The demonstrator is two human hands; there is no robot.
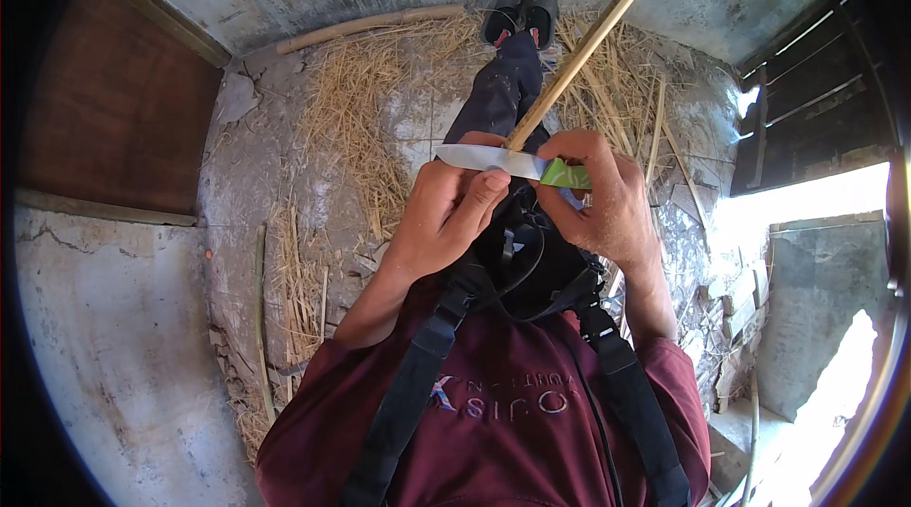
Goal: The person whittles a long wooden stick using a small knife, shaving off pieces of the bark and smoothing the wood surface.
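A kitchen knife with a pale blade and a green patterned handle lies crosswise in front of me, its tip toward the left. My right hand is closed around the handle. A long, light wooden stick slants up and away to the right, and its near end meets the blade. My left hand is closed at that near end, fingers behind the blade and thumb at its lower edge. The blade partly hides the grip and the stick's very end.
My outstretched legs in dark trousers end in dark clogs by the far wall. Straw and shavings litter the floor. A thick pole lies along the wall, a thin green pole at left. Dark boards stand at right.
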